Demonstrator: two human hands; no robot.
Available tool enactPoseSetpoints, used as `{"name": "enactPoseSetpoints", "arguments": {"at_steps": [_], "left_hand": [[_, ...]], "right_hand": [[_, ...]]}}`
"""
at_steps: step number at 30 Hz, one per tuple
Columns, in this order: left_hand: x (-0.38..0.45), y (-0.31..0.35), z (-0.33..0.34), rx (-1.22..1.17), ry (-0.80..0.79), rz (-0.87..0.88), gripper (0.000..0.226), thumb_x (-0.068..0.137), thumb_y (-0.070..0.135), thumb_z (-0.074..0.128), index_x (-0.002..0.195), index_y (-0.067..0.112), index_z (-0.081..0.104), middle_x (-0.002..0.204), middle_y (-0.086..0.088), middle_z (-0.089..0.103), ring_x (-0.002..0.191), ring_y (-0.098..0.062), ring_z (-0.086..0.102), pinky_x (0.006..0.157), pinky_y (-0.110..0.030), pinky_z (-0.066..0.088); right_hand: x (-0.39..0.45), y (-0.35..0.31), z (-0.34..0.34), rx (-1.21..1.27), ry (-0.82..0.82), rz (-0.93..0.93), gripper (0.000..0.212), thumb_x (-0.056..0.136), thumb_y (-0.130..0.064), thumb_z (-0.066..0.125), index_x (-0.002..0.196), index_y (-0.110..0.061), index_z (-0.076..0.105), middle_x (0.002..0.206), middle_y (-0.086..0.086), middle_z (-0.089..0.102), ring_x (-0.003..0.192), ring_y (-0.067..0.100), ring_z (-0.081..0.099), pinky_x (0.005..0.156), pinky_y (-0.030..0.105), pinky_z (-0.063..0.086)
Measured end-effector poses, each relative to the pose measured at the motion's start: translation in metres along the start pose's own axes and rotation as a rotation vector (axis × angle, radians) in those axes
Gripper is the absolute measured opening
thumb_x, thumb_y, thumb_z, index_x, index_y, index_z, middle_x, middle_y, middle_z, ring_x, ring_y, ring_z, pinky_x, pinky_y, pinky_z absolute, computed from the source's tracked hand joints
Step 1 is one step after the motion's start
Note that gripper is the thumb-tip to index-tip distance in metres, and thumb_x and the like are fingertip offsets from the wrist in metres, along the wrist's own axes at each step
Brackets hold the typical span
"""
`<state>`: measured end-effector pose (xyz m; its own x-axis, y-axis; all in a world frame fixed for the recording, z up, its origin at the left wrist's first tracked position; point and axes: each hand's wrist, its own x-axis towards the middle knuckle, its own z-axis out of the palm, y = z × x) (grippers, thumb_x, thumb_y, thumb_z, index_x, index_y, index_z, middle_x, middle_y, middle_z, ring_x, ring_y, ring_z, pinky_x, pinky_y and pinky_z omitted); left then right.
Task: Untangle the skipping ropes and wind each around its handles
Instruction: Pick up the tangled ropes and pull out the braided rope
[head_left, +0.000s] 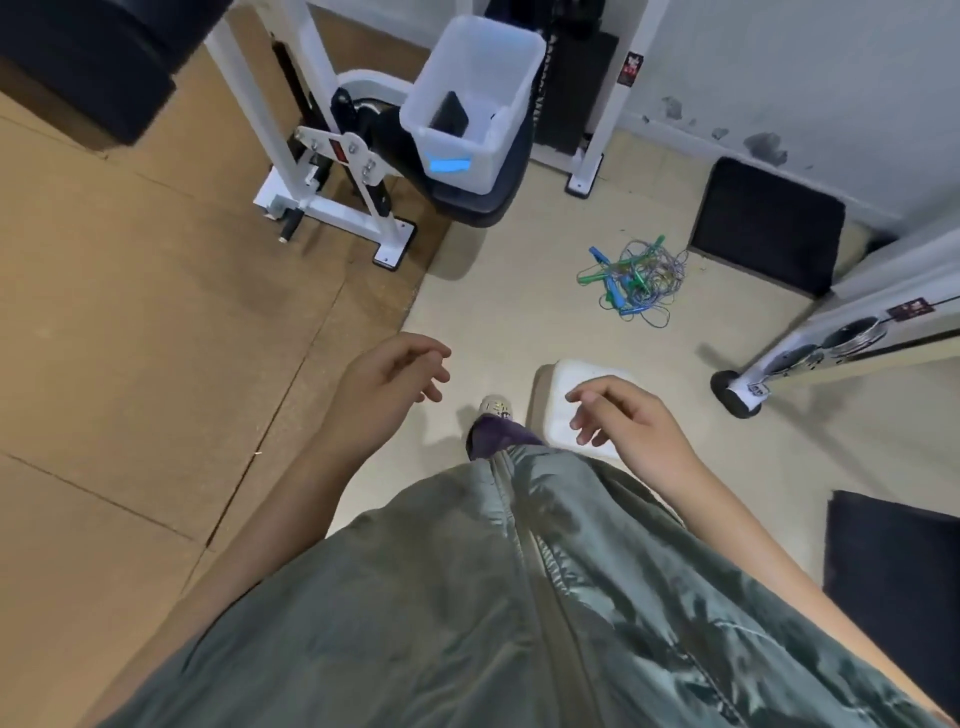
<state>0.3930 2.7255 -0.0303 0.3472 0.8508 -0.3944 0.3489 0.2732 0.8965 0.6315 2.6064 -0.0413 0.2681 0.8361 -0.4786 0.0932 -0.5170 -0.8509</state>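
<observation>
A tangled heap of skipping ropes (636, 278) lies on the pale floor ahead and to the right, thin blue, green and grey cords knotted together with blue and green handles sticking out. My left hand (392, 382) hangs in the air with loosely curled fingers and holds nothing. My right hand (623, 415) hovers the same way, relaxed and holding nothing, above a white lid. Both hands are well short of the ropes.
A clear plastic bin (511, 73) sits on the seat of a white gym machine (332, 208) at the back. The white lid (571, 376) lies by my foot. Black mats (769, 223) lie at right, near a white machine leg (779, 364).
</observation>
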Motion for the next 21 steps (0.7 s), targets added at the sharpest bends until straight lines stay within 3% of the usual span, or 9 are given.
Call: {"name": "enactPoseSetpoints", "arguments": {"at_steps": [6, 11, 15, 21], "left_hand": [[0.116, 0.054, 0.040, 0.090, -0.103, 0.033, 0.017, 0.098, 0.009, 0.054, 0.100, 0.012, 0.070, 0.087, -0.006, 0.071, 0.072, -0.017, 0.066, 0.069, -0.024, 0.051], [0.229, 0.115, 0.087, 0.252, -0.233, -0.005, 0.017, 0.099, 0.013, 0.054, 0.099, 0.017, 0.070, 0.086, -0.003, 0.071, 0.074, -0.017, 0.066, 0.074, -0.031, 0.051], [0.297, 0.164, 0.130, 0.319, -0.272, -0.003, 0.017, 0.098, 0.012, 0.053, 0.099, 0.014, 0.070, 0.087, -0.005, 0.071, 0.074, -0.019, 0.066, 0.072, -0.029, 0.052], [0.388, 0.213, 0.193, 0.365, -0.339, -0.038, 0.016, 0.099, 0.011, 0.053, 0.097, 0.014, 0.070, 0.086, -0.008, 0.070, 0.072, -0.018, 0.064, 0.080, -0.043, 0.054]], "right_hand": [[0.077, 0.007, -0.051, 0.137, 0.113, 0.082, 0.020, 0.100, -0.008, 0.047, 0.093, -0.004, 0.065, 0.070, 0.003, 0.064, 0.065, 0.018, 0.059, 0.063, 0.019, 0.047], [0.170, -0.014, -0.125, 0.201, 0.235, 0.097, 0.022, 0.098, -0.008, 0.048, 0.093, -0.012, 0.068, 0.076, 0.006, 0.067, 0.070, 0.019, 0.061, 0.068, 0.030, 0.048], [0.237, -0.048, -0.187, 0.234, 0.248, 0.060, 0.021, 0.098, -0.010, 0.048, 0.092, -0.014, 0.068, 0.077, 0.005, 0.067, 0.067, 0.018, 0.061, 0.064, 0.030, 0.046], [0.314, -0.076, -0.276, 0.284, 0.351, 0.039, 0.023, 0.099, -0.010, 0.047, 0.091, -0.014, 0.068, 0.076, 0.006, 0.065, 0.063, 0.016, 0.060, 0.059, 0.022, 0.045]]}}
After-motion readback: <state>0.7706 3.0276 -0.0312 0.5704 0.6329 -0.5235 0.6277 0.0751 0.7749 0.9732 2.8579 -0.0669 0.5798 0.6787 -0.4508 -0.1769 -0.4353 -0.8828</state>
